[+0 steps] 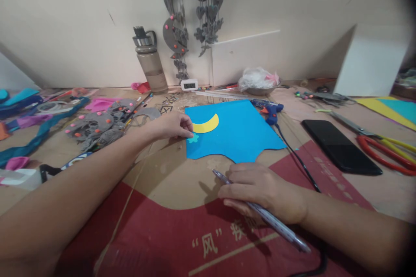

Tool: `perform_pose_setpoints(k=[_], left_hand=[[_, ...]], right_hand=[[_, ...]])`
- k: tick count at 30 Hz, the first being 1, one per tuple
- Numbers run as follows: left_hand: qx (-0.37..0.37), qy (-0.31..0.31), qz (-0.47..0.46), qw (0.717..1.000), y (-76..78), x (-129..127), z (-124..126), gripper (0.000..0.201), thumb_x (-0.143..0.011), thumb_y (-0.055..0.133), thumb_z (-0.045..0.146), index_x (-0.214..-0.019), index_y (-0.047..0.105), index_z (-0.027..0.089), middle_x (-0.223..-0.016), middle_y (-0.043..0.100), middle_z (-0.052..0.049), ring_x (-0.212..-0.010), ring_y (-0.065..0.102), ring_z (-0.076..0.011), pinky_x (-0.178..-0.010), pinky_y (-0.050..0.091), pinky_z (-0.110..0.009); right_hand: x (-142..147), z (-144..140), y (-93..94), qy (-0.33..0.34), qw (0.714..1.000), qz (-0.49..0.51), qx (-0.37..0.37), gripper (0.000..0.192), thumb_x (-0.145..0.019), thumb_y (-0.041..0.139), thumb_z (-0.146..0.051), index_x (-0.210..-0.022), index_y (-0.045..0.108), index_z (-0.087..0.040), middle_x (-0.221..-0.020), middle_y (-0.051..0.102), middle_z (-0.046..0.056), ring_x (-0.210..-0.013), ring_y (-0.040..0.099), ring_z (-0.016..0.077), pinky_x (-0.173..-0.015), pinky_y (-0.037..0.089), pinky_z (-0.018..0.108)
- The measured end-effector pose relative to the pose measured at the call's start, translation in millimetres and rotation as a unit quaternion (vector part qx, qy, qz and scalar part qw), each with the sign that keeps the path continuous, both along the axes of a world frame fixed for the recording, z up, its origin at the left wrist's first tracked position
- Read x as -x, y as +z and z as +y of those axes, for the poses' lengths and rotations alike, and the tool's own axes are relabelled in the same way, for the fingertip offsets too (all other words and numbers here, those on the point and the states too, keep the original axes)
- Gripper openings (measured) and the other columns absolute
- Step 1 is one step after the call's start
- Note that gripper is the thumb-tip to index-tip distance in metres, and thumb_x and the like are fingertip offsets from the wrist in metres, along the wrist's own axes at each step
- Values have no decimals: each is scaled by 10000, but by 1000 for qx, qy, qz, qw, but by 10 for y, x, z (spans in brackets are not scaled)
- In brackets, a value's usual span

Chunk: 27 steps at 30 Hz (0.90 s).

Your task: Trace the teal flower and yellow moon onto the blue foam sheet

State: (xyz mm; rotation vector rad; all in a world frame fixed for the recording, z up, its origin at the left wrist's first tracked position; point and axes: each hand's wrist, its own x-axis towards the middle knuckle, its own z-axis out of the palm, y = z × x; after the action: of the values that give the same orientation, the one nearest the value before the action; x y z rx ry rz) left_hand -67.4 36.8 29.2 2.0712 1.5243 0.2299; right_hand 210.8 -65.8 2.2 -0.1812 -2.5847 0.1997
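A blue felt-like sheet (pixel 238 127) with a scalloped near edge lies on the cardboard in front of me. On its left part are a yellow crescent (pixel 209 125) and a small green star (pixel 194 138). My left hand (pixel 175 125) is closed in a pinch at the crescent's left end, which the fingers cover, just above the star. Below the sheet's near edge, my right hand (pixel 260 190) rests on the cardboard, wrapped round a pen (pixel 276 223). The pen's tip points up and left, toward the sheet.
A glue gun (pixel 272 110) lies behind the sheet, its cord running down the right. Further right are a phone (pixel 339 146) and scissors (pixel 386 140). A bottle (pixel 150 62) and small clock (pixel 189 85) stand at the wall. Grey felt pieces (pixel 94 126) lie left.
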Motion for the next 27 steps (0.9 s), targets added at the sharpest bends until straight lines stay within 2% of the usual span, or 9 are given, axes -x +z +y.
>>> perform_pose_setpoints(k=[10,27], left_hand=[[-46,-1,39,998,4,-172,-40,254,-674,719,405,-800,705,184,-689,665,7,-617,564,-125,-539,350,-215],[-65,-21,36,997,-24,-363,3,196,-710,735,368,-792,726,190,-732,705,-1,-663,616,-144,-581,380,-234]], right_hand=[[9,11,-6,8,1000,8,5,247,-983,447,-226,-892,660,-140,-706,635,72,-670,546,176,-610,419,305],[4,-1,-3,-4,1000,3,6,263,-982,453,-228,-891,682,-138,-727,643,74,-709,551,161,-647,431,282]])
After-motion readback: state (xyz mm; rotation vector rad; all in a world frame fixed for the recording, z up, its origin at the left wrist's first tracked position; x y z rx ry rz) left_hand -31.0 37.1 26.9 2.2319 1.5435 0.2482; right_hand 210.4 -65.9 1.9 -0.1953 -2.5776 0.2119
